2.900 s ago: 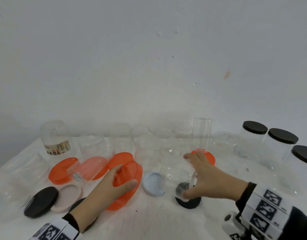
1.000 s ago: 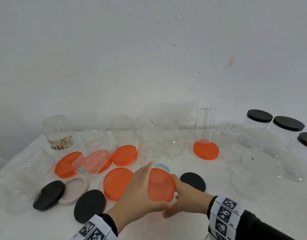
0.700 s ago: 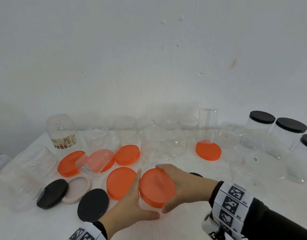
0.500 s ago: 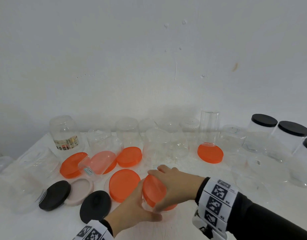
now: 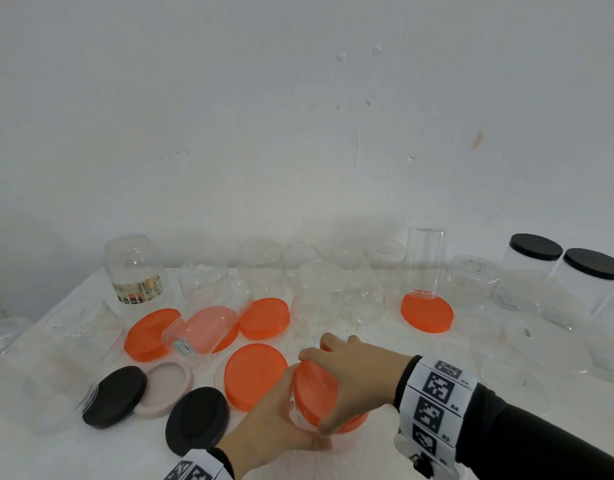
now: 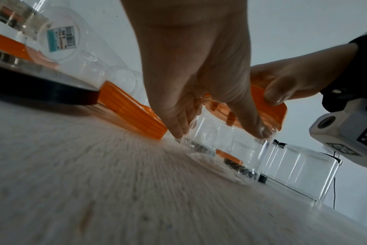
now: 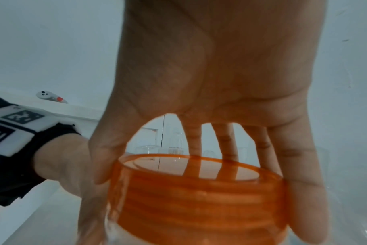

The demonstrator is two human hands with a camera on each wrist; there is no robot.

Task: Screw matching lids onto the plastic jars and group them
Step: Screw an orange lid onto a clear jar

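Observation:
A small clear jar (image 6: 218, 142) stands on the white table near the front. An orange lid (image 5: 312, 393) sits on its mouth, tilted toward me. My left hand (image 5: 274, 424) grips the jar's wall from the left, with thumb and fingers curled round it. From above and the right, my right hand (image 5: 347, 379) curls its fingers and thumb over the lid's ribbed rim (image 7: 199, 199). The left hand (image 7: 59, 165) shows beside the lid in the right wrist view. The hands hide most of the jar in the head view.
Loose orange lids (image 5: 255, 375) (image 5: 264, 318) (image 5: 427, 317), two black lids (image 5: 196, 419) (image 5: 115, 396) and a pale pink lid (image 5: 167, 386) lie around. Several open clear jars (image 5: 319, 296) line the back. Black-lidded jars (image 5: 534, 265) stand grouped at the right.
My right hand has come over the top of the orange lid and twisted round it. The left hand has dropped from the lid to the jar's side.

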